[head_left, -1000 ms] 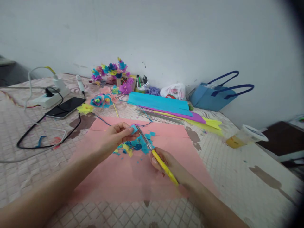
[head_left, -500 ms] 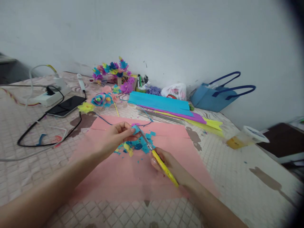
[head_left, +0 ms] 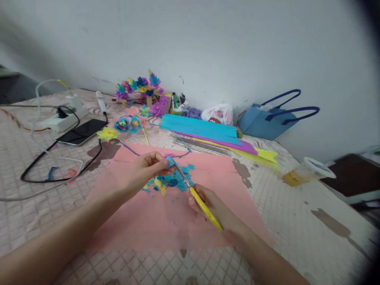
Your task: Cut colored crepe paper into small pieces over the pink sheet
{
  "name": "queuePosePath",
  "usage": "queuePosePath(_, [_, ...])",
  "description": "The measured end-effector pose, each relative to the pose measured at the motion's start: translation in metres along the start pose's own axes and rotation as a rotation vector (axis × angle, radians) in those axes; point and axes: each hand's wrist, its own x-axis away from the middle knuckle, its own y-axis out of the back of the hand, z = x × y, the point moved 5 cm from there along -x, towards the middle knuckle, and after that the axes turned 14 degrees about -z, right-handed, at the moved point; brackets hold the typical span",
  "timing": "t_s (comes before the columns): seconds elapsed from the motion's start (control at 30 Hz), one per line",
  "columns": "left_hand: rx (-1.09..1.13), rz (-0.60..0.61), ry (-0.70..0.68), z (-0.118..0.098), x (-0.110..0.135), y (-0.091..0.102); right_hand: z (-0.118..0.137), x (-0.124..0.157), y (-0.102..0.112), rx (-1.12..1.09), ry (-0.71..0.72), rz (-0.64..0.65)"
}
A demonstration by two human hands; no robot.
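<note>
My left hand (head_left: 145, 171) pinches a small blue paper piece (head_left: 170, 161) above a pink paper sheet (head_left: 166, 217). My right hand (head_left: 212, 208) is closed round yellow-handled scissors (head_left: 196, 196), whose blades reach up to the blue piece. Below the blades lies a heap of blue and yellow paper scraps (head_left: 168, 183) on the pink sheet.
Blue, purple and yellow paper sheets (head_left: 208, 132) lie behind. Paper flowers (head_left: 139, 89) stand by the wall, more flowers (head_left: 126, 124) nearer. A phone (head_left: 81, 132), power strip (head_left: 63, 118) and cables (head_left: 53, 166) are at left. A blue bag (head_left: 267, 118) and plastic cup (head_left: 305, 170) sit at right.
Both hands stay almost in place. The scissor blades have shifted slightly against the blue piece, and the view has tilted a little.
</note>
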Motion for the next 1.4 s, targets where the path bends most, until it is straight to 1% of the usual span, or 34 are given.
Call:
queuePosePath(0.17, [0.013,0.021,-0.004,0.002,-0.001,0.001,0.002,0.002,0.000,-0.009,-0.070,0.006])
queuePosePath(0.3, [0.020,0.021,-0.001,0.004,-0.003,0.002,-0.001,0.001,0.001,-0.006,-0.133,0.000])
queuePosePath(0.5, [0.026,0.040,-0.014,0.005,-0.005,0.003,-0.004,-0.001,0.001,-0.033,-0.166,0.011])
queuePosePath(0.73, [0.043,0.047,-0.013,0.007,-0.007,0.004,-0.002,0.002,0.000,-0.091,-0.206,-0.007])
queuePosePath(0.87, [0.052,0.039,0.002,0.008,-0.007,0.005,0.001,0.005,-0.001,-0.115,-0.181,-0.022])
queuePosePath(1.0, [0.062,0.040,0.011,0.011,-0.007,0.006,-0.004,0.002,-0.003,-0.029,-0.150,0.013])
queuePosePath(1.2, [0.071,0.039,0.028,0.011,-0.006,0.002,-0.010,-0.003,-0.001,0.001,-0.047,0.019])
queuePosePath(1.4, [0.077,0.029,0.054,0.011,-0.004,0.000,-0.016,-0.006,-0.002,-0.054,-0.081,0.023])
